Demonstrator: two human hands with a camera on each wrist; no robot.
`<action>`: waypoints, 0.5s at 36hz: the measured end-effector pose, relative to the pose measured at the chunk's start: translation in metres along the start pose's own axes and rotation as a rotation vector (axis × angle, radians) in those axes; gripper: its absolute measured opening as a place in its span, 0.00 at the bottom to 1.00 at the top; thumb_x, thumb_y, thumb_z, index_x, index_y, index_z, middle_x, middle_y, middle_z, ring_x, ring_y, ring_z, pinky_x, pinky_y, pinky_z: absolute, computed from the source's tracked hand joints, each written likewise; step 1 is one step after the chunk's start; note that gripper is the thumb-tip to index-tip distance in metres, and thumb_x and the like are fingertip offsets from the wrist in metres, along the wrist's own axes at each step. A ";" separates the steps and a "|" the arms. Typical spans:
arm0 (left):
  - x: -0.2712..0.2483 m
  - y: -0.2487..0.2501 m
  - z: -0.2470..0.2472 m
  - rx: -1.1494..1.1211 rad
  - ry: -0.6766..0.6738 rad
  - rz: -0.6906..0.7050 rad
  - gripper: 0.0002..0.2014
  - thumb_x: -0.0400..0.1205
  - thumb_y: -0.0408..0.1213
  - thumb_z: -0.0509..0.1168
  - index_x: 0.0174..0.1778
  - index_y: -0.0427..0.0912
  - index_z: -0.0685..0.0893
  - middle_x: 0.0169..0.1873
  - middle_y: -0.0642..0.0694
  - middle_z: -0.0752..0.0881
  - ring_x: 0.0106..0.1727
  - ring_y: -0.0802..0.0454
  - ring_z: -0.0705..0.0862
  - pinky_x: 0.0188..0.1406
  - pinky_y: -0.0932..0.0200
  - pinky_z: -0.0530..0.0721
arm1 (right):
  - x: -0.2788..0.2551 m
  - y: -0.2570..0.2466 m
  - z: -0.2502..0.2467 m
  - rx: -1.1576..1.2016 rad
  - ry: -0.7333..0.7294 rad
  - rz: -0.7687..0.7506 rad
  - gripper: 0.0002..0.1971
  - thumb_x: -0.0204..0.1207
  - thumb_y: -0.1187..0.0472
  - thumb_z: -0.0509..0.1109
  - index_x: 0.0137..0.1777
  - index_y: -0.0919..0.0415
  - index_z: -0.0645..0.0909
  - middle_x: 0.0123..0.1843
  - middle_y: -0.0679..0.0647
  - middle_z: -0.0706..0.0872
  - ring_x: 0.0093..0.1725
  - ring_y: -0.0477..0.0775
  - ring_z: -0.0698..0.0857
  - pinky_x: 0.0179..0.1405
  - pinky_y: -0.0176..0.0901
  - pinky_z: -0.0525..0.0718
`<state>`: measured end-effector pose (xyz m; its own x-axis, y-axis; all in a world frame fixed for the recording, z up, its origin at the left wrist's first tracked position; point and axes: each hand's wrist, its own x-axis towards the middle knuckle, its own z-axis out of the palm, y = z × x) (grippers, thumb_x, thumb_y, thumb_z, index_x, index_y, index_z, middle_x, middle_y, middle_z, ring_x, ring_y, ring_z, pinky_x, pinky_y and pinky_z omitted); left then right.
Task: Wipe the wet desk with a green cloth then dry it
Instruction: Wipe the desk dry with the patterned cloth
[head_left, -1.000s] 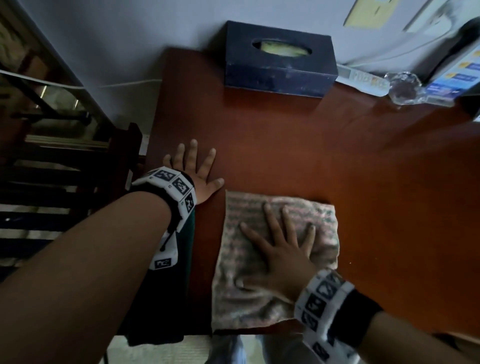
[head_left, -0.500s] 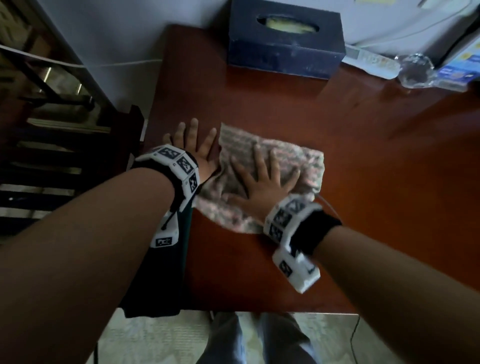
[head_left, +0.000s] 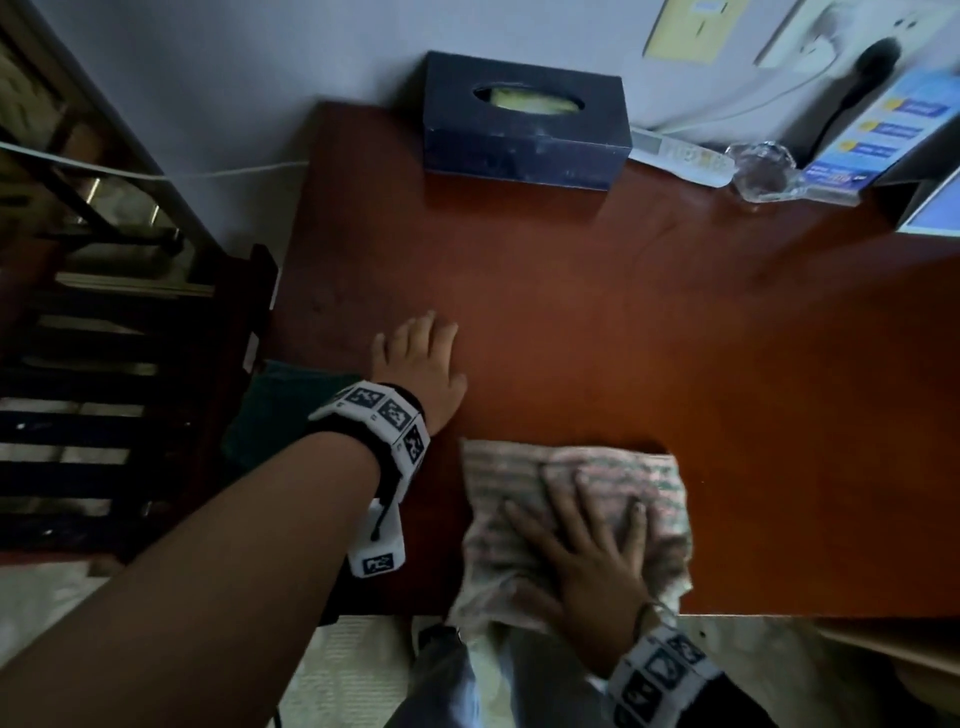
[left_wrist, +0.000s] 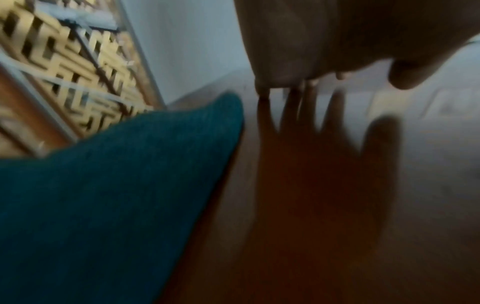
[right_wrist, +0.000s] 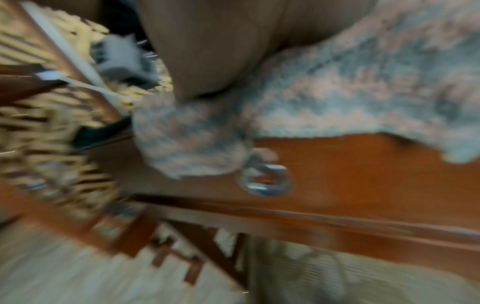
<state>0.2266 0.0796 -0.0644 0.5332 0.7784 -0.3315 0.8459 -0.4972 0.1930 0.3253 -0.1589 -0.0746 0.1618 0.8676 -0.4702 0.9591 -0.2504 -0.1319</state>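
A pale striped towel (head_left: 498, 483) lies at the front edge of the red-brown desk (head_left: 675, 338), and its near part hangs over the edge. My right hand (head_left: 587, 540) presses flat on it with fingers spread. In the right wrist view the towel (right_wrist: 337, 92) droops over the desk front above a metal ring handle (right_wrist: 265, 181). My left hand (head_left: 418, 358) rests flat on the bare desk, left of and beyond the towel. The dark green cloth (head_left: 270, 410) lies at the desk's left edge under my left forearm, and the left wrist view shows the green cloth (left_wrist: 103, 195) beside the hand.
A dark tissue box (head_left: 524, 130) stands at the back against the wall. To its right are a white device (head_left: 680, 153), a clear glass object (head_left: 761, 169) and a blue leaflet (head_left: 883, 135). A dark wooden chair (head_left: 130, 389) stands left of the desk.
My right hand pushed the towel up the desk beside the left hand, then dragged it back to the front edge. The left hand's fingers have closed together.
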 end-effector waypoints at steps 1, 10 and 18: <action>0.000 -0.001 0.004 0.028 -0.016 0.000 0.32 0.84 0.50 0.53 0.83 0.51 0.49 0.83 0.47 0.47 0.82 0.46 0.47 0.80 0.41 0.46 | -0.002 0.013 -0.002 0.010 0.014 0.058 0.35 0.72 0.24 0.44 0.80 0.27 0.47 0.86 0.44 0.41 0.82 0.58 0.51 0.69 0.77 0.44; 0.002 -0.004 0.020 0.101 -0.006 0.003 0.33 0.85 0.52 0.48 0.83 0.50 0.41 0.83 0.46 0.39 0.83 0.45 0.40 0.79 0.40 0.39 | 0.009 -0.004 -0.002 0.129 0.090 0.319 0.36 0.71 0.24 0.40 0.80 0.28 0.44 0.86 0.53 0.40 0.84 0.63 0.39 0.69 0.84 0.39; 0.001 -0.004 0.019 0.077 -0.008 0.003 0.39 0.73 0.55 0.37 0.83 0.49 0.43 0.83 0.45 0.41 0.83 0.43 0.41 0.78 0.41 0.37 | 0.024 -0.050 -0.007 0.079 0.054 0.007 0.35 0.72 0.24 0.50 0.80 0.31 0.55 0.86 0.52 0.53 0.83 0.65 0.52 0.63 0.86 0.46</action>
<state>0.2235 0.0746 -0.0830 0.5353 0.7738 -0.3387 0.8404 -0.5280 0.1221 0.2832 -0.1228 -0.0726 0.1825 0.8871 -0.4240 0.9371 -0.2874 -0.1981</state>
